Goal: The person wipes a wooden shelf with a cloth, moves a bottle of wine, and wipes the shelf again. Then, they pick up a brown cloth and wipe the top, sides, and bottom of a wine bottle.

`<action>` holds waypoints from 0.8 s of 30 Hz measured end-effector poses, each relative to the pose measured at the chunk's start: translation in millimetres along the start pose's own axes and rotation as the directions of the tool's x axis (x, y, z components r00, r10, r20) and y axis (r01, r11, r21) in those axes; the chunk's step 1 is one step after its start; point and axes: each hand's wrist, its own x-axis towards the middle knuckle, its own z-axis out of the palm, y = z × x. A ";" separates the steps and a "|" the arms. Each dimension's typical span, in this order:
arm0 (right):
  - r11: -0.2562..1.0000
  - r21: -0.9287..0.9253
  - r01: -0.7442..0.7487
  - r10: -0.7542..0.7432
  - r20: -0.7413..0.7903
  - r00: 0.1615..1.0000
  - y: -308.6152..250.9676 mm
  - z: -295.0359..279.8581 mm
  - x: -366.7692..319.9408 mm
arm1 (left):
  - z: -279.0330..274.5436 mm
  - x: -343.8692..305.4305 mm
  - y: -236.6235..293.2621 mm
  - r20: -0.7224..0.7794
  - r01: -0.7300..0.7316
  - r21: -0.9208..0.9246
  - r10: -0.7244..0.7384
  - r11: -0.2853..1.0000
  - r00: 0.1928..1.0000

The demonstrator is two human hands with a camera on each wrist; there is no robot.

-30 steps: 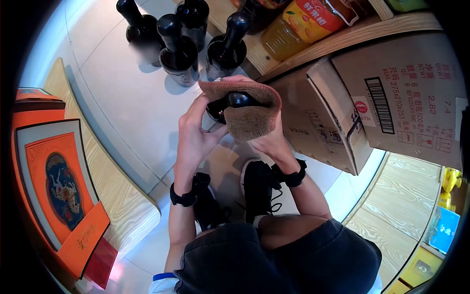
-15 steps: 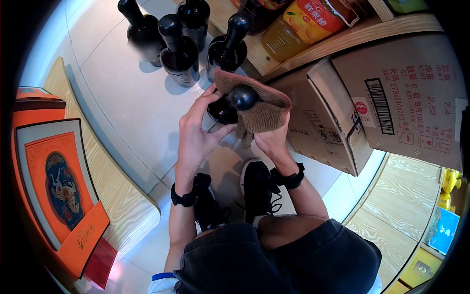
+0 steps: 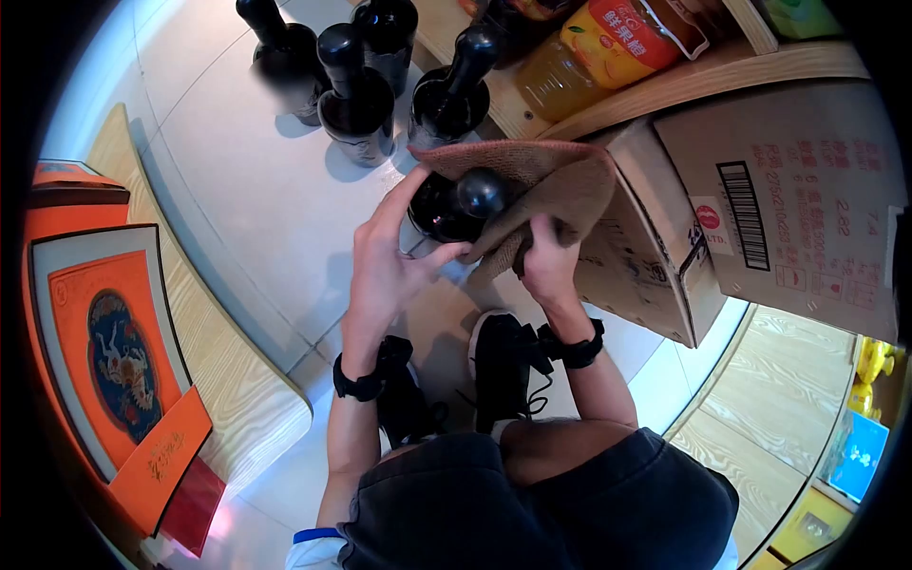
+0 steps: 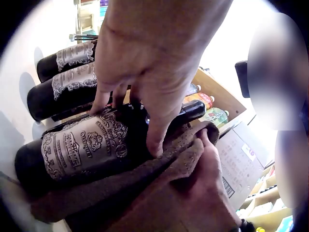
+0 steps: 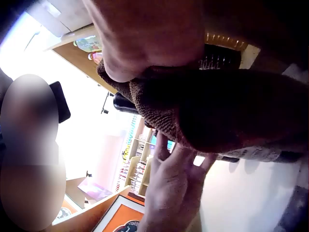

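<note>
A dark wine bottle with a round black top stands upright between the two hands. My left hand holds it at the shoulder, thumb on one side and fingers on the other. In the left wrist view its ornate silver label faces out below that hand. My right hand grips a brown cloth with a reddish edge. The cloth is draped along the bottle's right side and hides part of it. Seen from the right wrist, the cloth bunches under the hand, with the black bottle top poking out.
Several similar bottles stand on the tiled floor just beyond. Cardboard boxes sit close on the right, below a wooden shelf with juice bottles. On the left, a wooden ledge carries orange gift boxes.
The right hand has shifted right and drawn the cloth outward, so it spreads wider and more of the bottle's top and shoulder shows. The left hand keeps its hold on the bottle.
</note>
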 end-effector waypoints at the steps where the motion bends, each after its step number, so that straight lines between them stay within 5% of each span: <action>1: 0.995 0.091 -0.034 0.034 -0.001 0.999 2.6 -2.6 0.6 | -0.1 -0.9 0.9 -0.003 0.007 0.008 -0.007 1.000 1.000; 3: 0.993 0.113 0.036 -0.041 0.041 0.998 -3.6 -5.0 0.9 | 0.2 0.3 5.7 -0.005 0.018 0.013 -0.018 1.000 1.000; 5: 0.987 -0.135 0.084 -0.063 0.152 0.986 -25.1 0.4 2.8 | -0.9 3.9 13.4 0.013 0.013 -0.005 -0.013 1.000 1.000; 9: 0.967 -0.256 0.005 0.065 0.262 0.963 -43.5 11.7 18.2 | 0.7 5.5 8.9 0.002 -0.001 -0.071 0.001 0.997 1.000; 14: 0.967 -0.249 0.045 0.027 0.277 0.961 -29.5 23.1 20.7 | -2.7 3.6 9.8 0.060 0.154 -0.079 -0.149 0.985 0.987; 24: 0.967 -0.234 0.100 -0.042 0.242 0.969 2.1 32.2 1.3 | -1.9 4.0 5.8 0.042 0.094 -0.083 -0.091 0.992 0.995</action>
